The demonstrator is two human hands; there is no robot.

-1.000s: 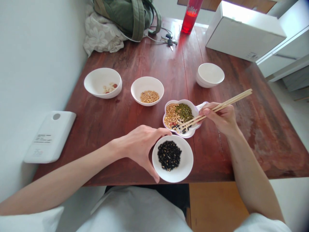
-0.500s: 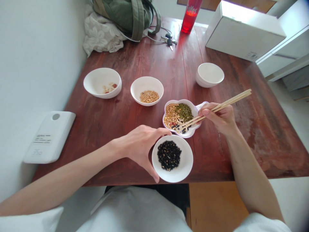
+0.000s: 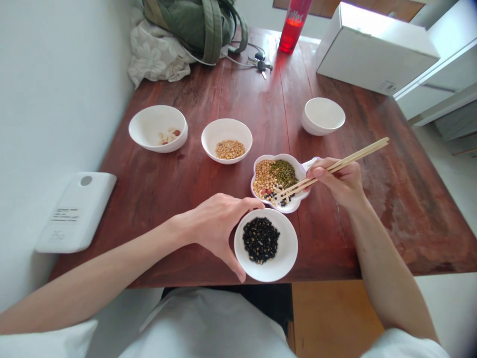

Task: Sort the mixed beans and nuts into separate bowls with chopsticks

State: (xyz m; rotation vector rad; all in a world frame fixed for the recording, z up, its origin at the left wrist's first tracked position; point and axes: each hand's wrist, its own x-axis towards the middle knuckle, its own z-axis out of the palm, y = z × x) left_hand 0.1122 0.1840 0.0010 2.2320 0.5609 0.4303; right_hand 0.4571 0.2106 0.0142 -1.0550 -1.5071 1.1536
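Cupping the left side of a white bean bowl (image 3: pixel 288 253), the left hand (image 3: pixel 223 223) spreads its thumb and fingers in a wide curve, its grip set around the rim. A heap of black beans (image 3: pixel 261 240) lies in that bowl, close to the near edge of the reddish-brown counter (image 3: pixel 179 184).

The right hand (image 3: pixel 341 184) has its grip closed on a pair of pale chopsticks (image 3: pixel 359 155), which slant down to the left. Their tips reach into the near part of a flower-shaped dish (image 3: pixel 296 205), among a few black beans and some pale pieces; whether they pinch a bean cannot be told. The dish sits just beyond the bean bowl, with yellow beans (image 3: pixel 264 173) at its left, green beans (image 3: pixel 285 173) at its far side and a handle partly behind the right fingers.

Farther back stand a bowl of yellow beans (image 3: pixel 213 130), a bowl with peanuts (image 3: pixel 143 125) to its left, and another white bowl (image 3: pixel 323 117) to the right. A white device (image 3: pixel 76 211) lies at the left; a green bag (image 3: pixel 182 25), keys (image 3: pixel 262 64), a red bottle (image 3: pixel 292 30) and a white box (image 3: pixel 372 59) occupy the far end.
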